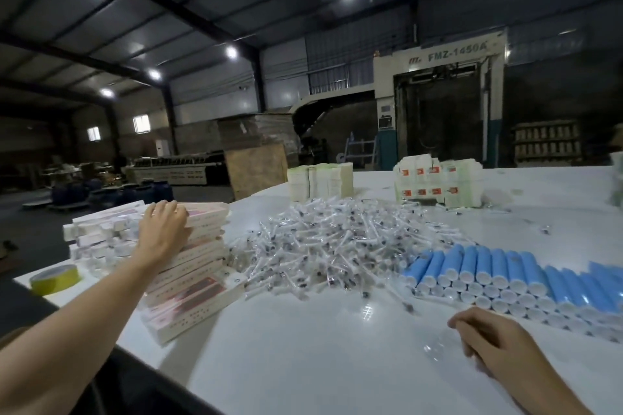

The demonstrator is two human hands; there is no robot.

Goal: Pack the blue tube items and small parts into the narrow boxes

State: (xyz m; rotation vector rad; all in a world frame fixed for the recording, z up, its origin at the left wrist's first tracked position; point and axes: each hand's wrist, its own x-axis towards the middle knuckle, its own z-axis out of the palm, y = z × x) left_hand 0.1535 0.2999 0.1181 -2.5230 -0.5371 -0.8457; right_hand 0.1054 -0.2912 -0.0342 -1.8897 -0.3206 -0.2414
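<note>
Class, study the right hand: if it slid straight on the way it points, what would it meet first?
Probably the near edge of the pile of small parts: the right hand points up and left over the table towards it. A clear thing lies at its fingertips, too blurred to name.

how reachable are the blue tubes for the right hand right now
Probably yes: the right hand is just in front of the blue tubes, with only bare table between them.

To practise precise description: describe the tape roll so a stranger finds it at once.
Find the white table and go to its near left corner. There, left of the stack of narrow boxes, lies the tape roll. It alone is a yellow ring.
</note>
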